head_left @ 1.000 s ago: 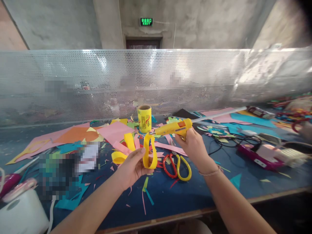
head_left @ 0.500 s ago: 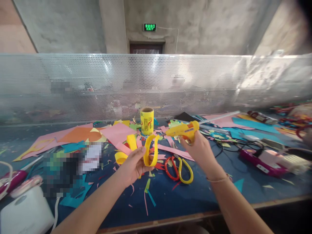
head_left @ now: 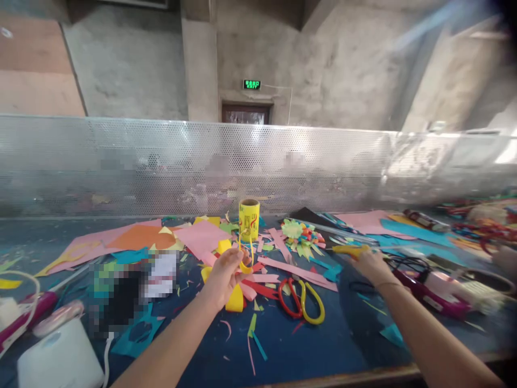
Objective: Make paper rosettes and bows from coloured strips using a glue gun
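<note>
My left hand (head_left: 224,276) is closed, pinching a looped yellow paper strip (head_left: 246,268) between thumb and fingers. Other yellow paper loops (head_left: 235,299) show behind and below that hand. Out to the right, my right hand (head_left: 370,265) is wrapped round a yellow glue gun (head_left: 348,250), whose nozzle points left; most of its handle is hidden by the fingers. Between the two hands, scissors with one red and one yellow handle (head_left: 312,303) lie on the table. A yellow cardboard tube (head_left: 249,222) stands upright just beyond the left hand.
Coloured paper sheets (head_left: 204,237) and scraps cover the blue table (head_left: 299,350). A paper flower cluster (head_left: 297,230) lies beyond the scissors. Purple power strips (head_left: 436,295) with cables sit at right and left, near a white box (head_left: 60,353). A perforated metal screen (head_left: 226,172) borders the back.
My right hand has carried the glue gun rightward and lower, away from the yellow loop. My left hand keeps its pinch, the loop now turned more edge-on. The view has tilted up.
</note>
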`<move>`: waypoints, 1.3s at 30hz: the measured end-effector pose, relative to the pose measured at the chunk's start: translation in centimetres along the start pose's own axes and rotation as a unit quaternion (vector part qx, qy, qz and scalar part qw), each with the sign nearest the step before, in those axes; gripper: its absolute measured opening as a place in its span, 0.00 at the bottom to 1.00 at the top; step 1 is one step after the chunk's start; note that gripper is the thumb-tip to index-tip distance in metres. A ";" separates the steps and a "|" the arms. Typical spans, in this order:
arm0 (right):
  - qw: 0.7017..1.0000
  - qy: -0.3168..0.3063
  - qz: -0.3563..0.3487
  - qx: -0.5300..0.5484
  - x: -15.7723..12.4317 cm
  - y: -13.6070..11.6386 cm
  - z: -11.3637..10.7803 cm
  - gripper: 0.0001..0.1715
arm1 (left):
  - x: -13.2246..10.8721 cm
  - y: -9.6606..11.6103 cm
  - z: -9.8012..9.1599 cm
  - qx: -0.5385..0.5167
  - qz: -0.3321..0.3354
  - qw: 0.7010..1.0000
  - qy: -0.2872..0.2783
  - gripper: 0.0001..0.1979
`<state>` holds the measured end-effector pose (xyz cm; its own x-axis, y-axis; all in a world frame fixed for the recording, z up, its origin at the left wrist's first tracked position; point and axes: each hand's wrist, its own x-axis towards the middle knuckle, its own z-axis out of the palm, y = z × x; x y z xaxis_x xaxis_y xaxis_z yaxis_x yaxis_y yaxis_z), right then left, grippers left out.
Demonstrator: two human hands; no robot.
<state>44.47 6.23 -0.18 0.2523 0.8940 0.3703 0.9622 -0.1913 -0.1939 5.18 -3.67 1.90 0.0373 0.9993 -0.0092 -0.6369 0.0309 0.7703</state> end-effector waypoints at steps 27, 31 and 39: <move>0.793 -0.033 -0.263 0.548 -13.0 -26.9 -1.1 0.23 | 1.5 -1.1 -1.7 0.186 0.201 0.961 0.026 0.18; 0.764 -0.032 -0.256 0.592 -13.1 -27.2 -0.1 0.22 | 1.8 -1.0 -2.0 0.202 0.209 0.956 0.037 0.17; 0.689 -0.069 -0.216 0.688 -13.7 -26.5 0.3 0.17 | 2.8 -1.7 -2.4 0.223 0.225 0.946 0.065 0.14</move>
<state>15.44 -0.86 -0.39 -0.1308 0.7945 0.5929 -0.0888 0.5863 -0.8052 4.52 -0.86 -0.97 -0.2742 0.9044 0.3269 -0.1758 -0.3813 0.9076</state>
